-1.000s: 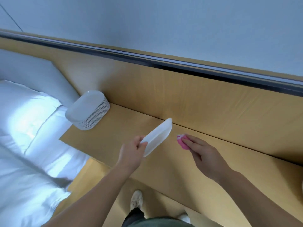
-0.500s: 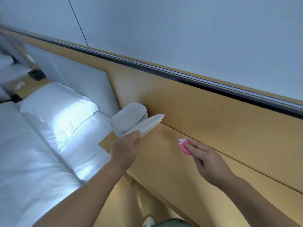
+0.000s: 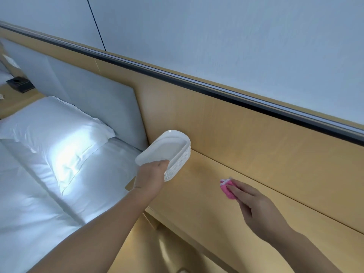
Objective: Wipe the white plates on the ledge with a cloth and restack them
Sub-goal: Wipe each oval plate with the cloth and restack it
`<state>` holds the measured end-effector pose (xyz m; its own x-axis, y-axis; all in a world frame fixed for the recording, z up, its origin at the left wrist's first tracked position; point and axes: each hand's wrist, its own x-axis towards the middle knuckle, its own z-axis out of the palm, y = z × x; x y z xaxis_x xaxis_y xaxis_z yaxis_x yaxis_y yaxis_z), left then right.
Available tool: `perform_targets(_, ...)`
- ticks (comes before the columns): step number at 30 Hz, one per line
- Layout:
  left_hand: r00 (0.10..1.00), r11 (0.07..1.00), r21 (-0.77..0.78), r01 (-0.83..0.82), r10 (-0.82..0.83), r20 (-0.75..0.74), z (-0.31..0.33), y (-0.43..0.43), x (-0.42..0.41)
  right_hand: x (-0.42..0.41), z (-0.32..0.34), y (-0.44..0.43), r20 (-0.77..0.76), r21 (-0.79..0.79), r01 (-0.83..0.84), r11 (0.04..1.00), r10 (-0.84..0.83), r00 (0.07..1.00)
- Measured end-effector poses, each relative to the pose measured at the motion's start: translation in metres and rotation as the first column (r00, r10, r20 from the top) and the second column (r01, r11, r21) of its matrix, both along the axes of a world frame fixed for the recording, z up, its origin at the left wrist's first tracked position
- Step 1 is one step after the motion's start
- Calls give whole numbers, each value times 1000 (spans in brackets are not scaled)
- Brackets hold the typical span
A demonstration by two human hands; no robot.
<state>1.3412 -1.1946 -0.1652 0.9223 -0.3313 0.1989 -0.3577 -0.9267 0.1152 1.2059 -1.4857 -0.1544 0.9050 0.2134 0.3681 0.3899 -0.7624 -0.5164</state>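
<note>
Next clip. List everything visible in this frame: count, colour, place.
top plate: one, white, on the stack, near edge in the left hand's grip
plate stack: one pile, white, left end of the ledge, by the wall panel
pink cloth: one, pink, over the ledge, held at the right hand's fingertips
ledge: one, light wood, beside the bed
wall panel: one, light wood, behind the ledge
headboard: one, grey, padded, behind the pillow
pillow: one plainly seen, white, head of the bed
bedding: white, left of the ledge
dark box: one, black, far left on a wooden surface
left hand: one, at the stack, grips the top plate
right hand: one, over the ledge, holds the pink cloth
</note>
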Motion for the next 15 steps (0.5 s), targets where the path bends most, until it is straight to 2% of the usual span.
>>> perform_targets(4,987,996,40,74,-68,-146,-19,6,14,0,-4,8,-8,-23,21,1000,-21,1000)
perform_targets(15,973,981,-24,193,-195,-120,-49,13,27,-4,-13,10,-99,-105,112,988,-122,988)
